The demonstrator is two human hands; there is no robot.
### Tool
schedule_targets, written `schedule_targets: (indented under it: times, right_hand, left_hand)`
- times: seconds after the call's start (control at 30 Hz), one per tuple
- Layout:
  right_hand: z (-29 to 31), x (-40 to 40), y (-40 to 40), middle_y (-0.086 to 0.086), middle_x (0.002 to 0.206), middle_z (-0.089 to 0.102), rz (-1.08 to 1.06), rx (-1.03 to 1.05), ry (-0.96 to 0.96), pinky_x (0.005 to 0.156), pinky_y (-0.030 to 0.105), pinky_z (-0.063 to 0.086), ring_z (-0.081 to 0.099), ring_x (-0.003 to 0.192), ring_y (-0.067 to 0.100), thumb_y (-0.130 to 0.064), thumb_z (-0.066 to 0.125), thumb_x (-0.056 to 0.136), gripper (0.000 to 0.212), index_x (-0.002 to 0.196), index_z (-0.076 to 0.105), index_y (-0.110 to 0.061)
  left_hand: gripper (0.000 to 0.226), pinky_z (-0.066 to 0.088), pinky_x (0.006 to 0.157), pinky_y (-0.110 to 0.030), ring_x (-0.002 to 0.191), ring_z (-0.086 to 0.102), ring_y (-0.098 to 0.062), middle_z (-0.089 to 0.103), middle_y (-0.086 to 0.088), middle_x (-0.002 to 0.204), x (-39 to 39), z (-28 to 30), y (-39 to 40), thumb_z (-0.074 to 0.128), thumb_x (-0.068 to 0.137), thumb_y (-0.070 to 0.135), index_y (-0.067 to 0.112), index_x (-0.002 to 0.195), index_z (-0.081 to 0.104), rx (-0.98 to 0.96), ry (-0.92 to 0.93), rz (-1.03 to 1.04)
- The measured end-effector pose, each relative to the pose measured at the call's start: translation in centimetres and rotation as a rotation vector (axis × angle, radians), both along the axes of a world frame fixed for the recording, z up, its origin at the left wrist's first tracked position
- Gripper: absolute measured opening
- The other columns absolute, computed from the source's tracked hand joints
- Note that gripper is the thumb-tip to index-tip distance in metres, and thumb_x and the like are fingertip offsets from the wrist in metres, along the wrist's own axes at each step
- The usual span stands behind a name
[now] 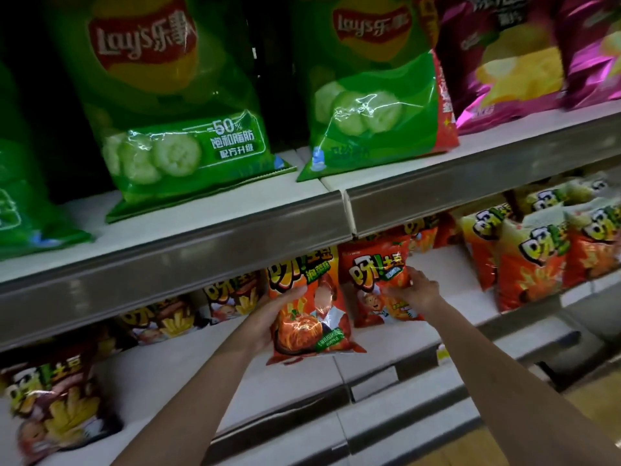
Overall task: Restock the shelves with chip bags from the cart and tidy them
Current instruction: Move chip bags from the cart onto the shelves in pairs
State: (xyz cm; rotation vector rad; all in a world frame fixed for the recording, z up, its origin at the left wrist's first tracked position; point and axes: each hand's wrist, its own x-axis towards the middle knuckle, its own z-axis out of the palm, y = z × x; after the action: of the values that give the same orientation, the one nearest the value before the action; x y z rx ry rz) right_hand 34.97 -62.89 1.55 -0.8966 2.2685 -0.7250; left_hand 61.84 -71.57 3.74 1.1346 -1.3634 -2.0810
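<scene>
My left hand grips an orange kimchi-picture chip bag by its left edge, holding it upright just in front of the lower shelf. My right hand holds a second orange-red chip bag by its right side; that bag stands on the lower shelf right beside the first one. Both bags sit under the lip of the upper shelf. No cart is in view.
Dark brown fry bags stand at the lower left. More orange bags crowd the lower right. On the upper shelf stand green Lay's bags and pink bags. White shelf surface shows between the bag groups.
</scene>
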Motion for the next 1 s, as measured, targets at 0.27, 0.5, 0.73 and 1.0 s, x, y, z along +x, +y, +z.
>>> schedule_targets:
  times: [0.27, 0.5, 0.73, 1.0]
  right_hand:
    - [-0.7, 0.0, -0.2, 0.019, 0.143, 0.044, -0.053, -0.182, -0.359, 0.108, 0.047, 0.038, 0.045, 0.131, 0.035, -0.006, 0.078, 0.077, 0.085, 0.146, 0.027, -0.002]
    - [1.9, -3.2, 3.4, 0.011, 0.098, 0.067, 0.011, -0.249, -0.529, 0.078, 0.031, 0.051, 0.062, 0.083, 0.02, -0.02, 0.055, 0.097, 0.026, 0.116, 0.058, -0.003]
    - [5.5, -7.6, 9.0, 0.003, 0.113, 0.065, 0.219, -0.193, -0.53, 0.076, 0.027, 0.052, 0.062, 0.102, 0.018, -0.062, 0.05, 0.086, 0.06, 0.127, 0.053, -0.018]
    - [6.6, -17.7, 18.0, -0.005, 0.144, 0.044, 0.234, -0.2, -0.367, 0.108, 0.037, 0.037, 0.043, 0.132, 0.021, -0.061, 0.07, 0.074, 0.088, 0.145, 0.035, -0.021]
  left_hand:
    - [0.073, 0.057, 0.068, -0.026, 0.099, 0.07, -0.021, 0.071, -0.007, 0.113, -1.6, 0.4, 1.7, 0.081, 0.066, 0.036, 0.016, 0.131, 0.054, -0.036, -0.028, 0.052]
    - [0.122, 0.05, 0.097, -0.044, 0.109, 0.065, -0.026, 0.066, -0.008, 0.122, -7.8, 0.3, 3.3, 0.093, 0.03, 0.058, 0.016, 0.135, 0.049, -0.029, -0.09, 0.116]
    - [0.099, 0.051, 0.089, -0.035, 0.111, 0.061, -0.023, 0.062, -0.006, 0.127, -16.5, 1.1, 8.8, 0.088, 0.046, 0.052, 0.022, 0.132, 0.049, -0.032, -0.076, 0.037]
    - [0.103, 0.052, 0.093, -0.035, 0.106, 0.066, -0.017, 0.069, 0.0, 0.116, -28.8, 2.0, 17.1, 0.089, 0.04, 0.06, 0.021, 0.129, 0.055, -0.133, 0.063, -0.055]
